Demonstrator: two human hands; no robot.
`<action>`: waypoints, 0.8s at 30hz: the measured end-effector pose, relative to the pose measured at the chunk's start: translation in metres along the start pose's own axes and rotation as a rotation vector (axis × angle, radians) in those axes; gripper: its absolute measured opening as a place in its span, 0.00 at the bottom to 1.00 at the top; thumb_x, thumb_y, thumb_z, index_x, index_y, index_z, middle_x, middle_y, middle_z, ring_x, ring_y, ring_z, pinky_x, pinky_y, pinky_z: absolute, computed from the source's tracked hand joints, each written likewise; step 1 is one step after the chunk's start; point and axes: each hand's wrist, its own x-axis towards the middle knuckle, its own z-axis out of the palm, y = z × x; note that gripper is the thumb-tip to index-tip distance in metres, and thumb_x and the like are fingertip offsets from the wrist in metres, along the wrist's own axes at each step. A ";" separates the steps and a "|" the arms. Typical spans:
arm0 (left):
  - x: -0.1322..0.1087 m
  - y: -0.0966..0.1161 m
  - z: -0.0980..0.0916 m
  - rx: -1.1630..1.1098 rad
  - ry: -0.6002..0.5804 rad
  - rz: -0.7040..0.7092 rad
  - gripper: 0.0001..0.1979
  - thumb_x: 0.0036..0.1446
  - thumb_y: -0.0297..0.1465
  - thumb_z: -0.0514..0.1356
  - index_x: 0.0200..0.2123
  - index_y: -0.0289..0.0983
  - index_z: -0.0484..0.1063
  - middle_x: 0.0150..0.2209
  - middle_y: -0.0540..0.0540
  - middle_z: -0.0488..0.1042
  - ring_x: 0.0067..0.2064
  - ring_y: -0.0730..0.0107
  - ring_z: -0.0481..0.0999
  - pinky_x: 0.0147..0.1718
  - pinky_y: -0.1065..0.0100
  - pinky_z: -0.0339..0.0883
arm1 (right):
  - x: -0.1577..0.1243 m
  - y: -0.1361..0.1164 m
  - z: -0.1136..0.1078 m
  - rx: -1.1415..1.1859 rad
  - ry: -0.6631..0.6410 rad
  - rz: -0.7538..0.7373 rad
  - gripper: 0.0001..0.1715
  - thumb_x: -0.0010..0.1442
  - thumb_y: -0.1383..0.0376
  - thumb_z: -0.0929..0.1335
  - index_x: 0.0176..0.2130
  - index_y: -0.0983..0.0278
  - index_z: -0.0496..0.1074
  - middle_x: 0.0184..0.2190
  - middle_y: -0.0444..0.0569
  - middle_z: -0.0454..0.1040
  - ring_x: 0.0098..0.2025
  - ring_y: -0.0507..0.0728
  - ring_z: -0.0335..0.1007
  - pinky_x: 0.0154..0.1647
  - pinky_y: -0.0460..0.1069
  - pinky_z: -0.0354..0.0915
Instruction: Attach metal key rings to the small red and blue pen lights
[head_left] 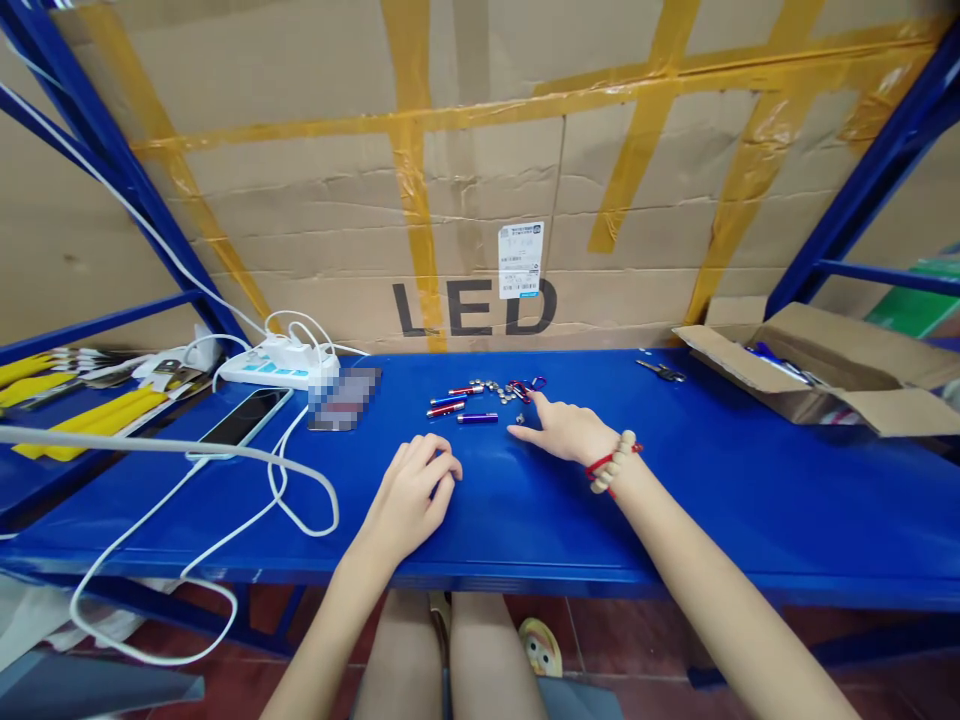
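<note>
My right hand (pixel 566 428), with a bead bracelet and red cord at the wrist, reaches over the blue table. Its index finger is at the small red carabiner clips (pixel 519 390); thumb and index stand apart with nothing held. A tiny metal piece (pixel 520 419) lies between their tips. My left hand (pixel 412 492) rests on the table near its front edge, fingers loosely bent and nothing visible in them. Beyond it lie a blue pen-like tube (pixel 478 418), a red tube (pixel 448 409) and further slim tubes. Several button cells (pixel 491 386) are scattered behind these.
At left are a phone (pixel 244 420) on a white cable, a power strip (pixel 274 370) with plugs, and yellow-handled tools (pixel 90 425). Keys (pixel 661 371) and an open cardboard box (pixel 802 375) are at right. A large taped carton (pixel 322 230) stands behind.
</note>
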 end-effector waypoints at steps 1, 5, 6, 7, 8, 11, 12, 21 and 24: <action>-0.001 0.000 0.000 -0.015 -0.002 -0.018 0.12 0.58 0.25 0.45 0.28 0.36 0.66 0.35 0.46 0.66 0.36 0.70 0.64 0.38 0.66 0.57 | 0.001 0.001 0.000 -0.004 0.000 -0.003 0.40 0.59 0.46 0.58 0.60 0.67 0.48 0.47 0.63 0.67 0.49 0.67 0.64 0.43 0.55 0.60; -0.004 -0.003 -0.002 -0.134 0.051 -0.079 0.11 0.57 0.24 0.46 0.27 0.36 0.66 0.34 0.47 0.66 0.37 0.70 0.65 0.40 0.66 0.58 | 0.009 0.007 0.002 -0.003 -0.003 -0.063 0.38 0.57 0.49 0.64 0.59 0.64 0.51 0.44 0.59 0.69 0.44 0.65 0.67 0.39 0.52 0.61; -0.005 -0.005 -0.002 -0.166 0.092 -0.092 0.11 0.57 0.24 0.47 0.27 0.36 0.66 0.34 0.47 0.66 0.38 0.70 0.65 0.40 0.67 0.58 | 0.012 0.009 0.003 0.015 -0.008 -0.089 0.36 0.56 0.50 0.65 0.58 0.62 0.53 0.42 0.56 0.70 0.41 0.62 0.69 0.37 0.51 0.62; -0.005 -0.007 -0.003 -0.191 0.132 -0.101 0.11 0.56 0.24 0.47 0.27 0.36 0.66 0.34 0.47 0.66 0.38 0.70 0.65 0.40 0.67 0.59 | 0.014 0.011 0.003 0.043 -0.018 -0.109 0.34 0.55 0.50 0.65 0.57 0.60 0.56 0.40 0.54 0.71 0.37 0.60 0.70 0.35 0.49 0.62; -0.006 -0.009 -0.003 -0.208 0.165 -0.113 0.11 0.56 0.24 0.47 0.27 0.36 0.67 0.33 0.47 0.66 0.38 0.70 0.65 0.40 0.67 0.59 | 0.016 0.014 0.004 0.084 -0.028 -0.123 0.33 0.55 0.51 0.66 0.56 0.60 0.57 0.38 0.51 0.72 0.34 0.57 0.70 0.33 0.48 0.62; -0.008 -0.012 -0.004 -0.253 0.177 -0.167 0.11 0.56 0.23 0.47 0.26 0.36 0.68 0.32 0.48 0.67 0.37 0.71 0.66 0.37 0.70 0.60 | 0.022 0.020 0.008 0.236 -0.039 -0.179 0.32 0.54 0.53 0.67 0.54 0.60 0.58 0.34 0.46 0.72 0.27 0.52 0.69 0.27 0.45 0.62; -0.008 -0.013 -0.004 -0.268 0.168 -0.184 0.11 0.55 0.23 0.47 0.26 0.36 0.68 0.32 0.48 0.67 0.37 0.72 0.66 0.35 0.71 0.60 | 0.024 0.021 0.009 0.279 -0.034 -0.193 0.31 0.53 0.53 0.68 0.53 0.61 0.59 0.33 0.45 0.72 0.26 0.51 0.68 0.25 0.44 0.62; -0.009 -0.020 0.001 -0.277 0.146 -0.188 0.12 0.53 0.23 0.48 0.25 0.36 0.69 0.30 0.49 0.69 0.32 0.74 0.67 0.30 0.73 0.58 | 0.034 0.026 0.018 0.297 0.120 -0.331 0.22 0.55 0.55 0.67 0.47 0.62 0.68 0.35 0.44 0.71 0.30 0.49 0.67 0.31 0.42 0.61; -0.005 -0.023 0.005 -0.251 0.135 -0.188 0.11 0.52 0.22 0.48 0.24 0.35 0.69 0.28 0.50 0.69 0.30 0.74 0.67 0.30 0.72 0.58 | 0.033 0.027 0.017 0.294 0.120 -0.338 0.24 0.54 0.54 0.68 0.48 0.63 0.68 0.36 0.45 0.71 0.32 0.50 0.67 0.32 0.43 0.62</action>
